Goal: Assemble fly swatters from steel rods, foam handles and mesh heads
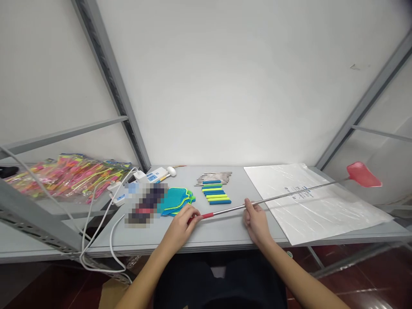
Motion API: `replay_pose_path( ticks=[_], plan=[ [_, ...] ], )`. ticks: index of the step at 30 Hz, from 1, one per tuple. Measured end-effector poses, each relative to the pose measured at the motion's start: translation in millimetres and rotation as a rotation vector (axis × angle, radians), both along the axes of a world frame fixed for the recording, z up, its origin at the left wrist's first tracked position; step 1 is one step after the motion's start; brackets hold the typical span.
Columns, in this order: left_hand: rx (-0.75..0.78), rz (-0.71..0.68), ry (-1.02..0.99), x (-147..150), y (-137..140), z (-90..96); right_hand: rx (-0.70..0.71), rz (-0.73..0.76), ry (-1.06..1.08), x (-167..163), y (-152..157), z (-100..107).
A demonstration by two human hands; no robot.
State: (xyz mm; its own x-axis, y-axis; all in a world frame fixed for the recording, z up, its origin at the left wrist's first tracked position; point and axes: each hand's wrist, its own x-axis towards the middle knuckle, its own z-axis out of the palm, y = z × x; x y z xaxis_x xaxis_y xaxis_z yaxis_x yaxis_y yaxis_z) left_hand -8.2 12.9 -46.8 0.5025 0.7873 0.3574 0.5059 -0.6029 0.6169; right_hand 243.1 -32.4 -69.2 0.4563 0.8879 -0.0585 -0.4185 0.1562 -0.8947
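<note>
A fly swatter (pixel 231 209) with a red grip, a long metal rod and a red paddle head spans the view above the table, its head out to the far right. My left hand (pixel 184 222) is closed round the red grip. Farther along, my right hand (pixel 255 219) pinches the metal rod between thumb and fingers. Blue and yellow-green swatter heads (pixel 177 199) lie stacked just beyond my left hand. Past the rod lie several blue and yellow-green handles (pixel 217 193) in a row, with several thin metal rods (pixel 214 177) behind them.
White plastic bags (pixel 289 214) lie flat on the right of the grey table (pixel 222 236). At left are a power strip (pixel 156 175), white cables (pixel 111 240), a blurred patch and a heap of bagged colourful items (pixel 74 176). Metal shelf posts (pixel 109 77) stand on both sides.
</note>
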Motion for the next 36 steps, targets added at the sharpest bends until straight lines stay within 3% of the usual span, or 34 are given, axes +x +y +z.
replay_pose_path(
  ticks=[6,11,20,29,36],
  plan=[
    [-0.050,0.018,-0.085,-2,0,2.1,0.024,-0.036,0.002,-1,3,-1],
    [-0.125,0.111,-0.207,-2,0,2.2,0.032,-0.027,0.006,-2,2,-2],
    [-0.303,0.326,-0.684,-8,10,-1.7,0.072,0.001,0.039,0,4,-1],
    [-0.470,0.357,-1.113,6,11,-4.5,0.084,-0.015,0.044,3,7,-3],
    [-0.622,0.267,-1.184,45,-1,-9.5,0.096,0.134,-0.021,-29,3,-1]
  ],
)
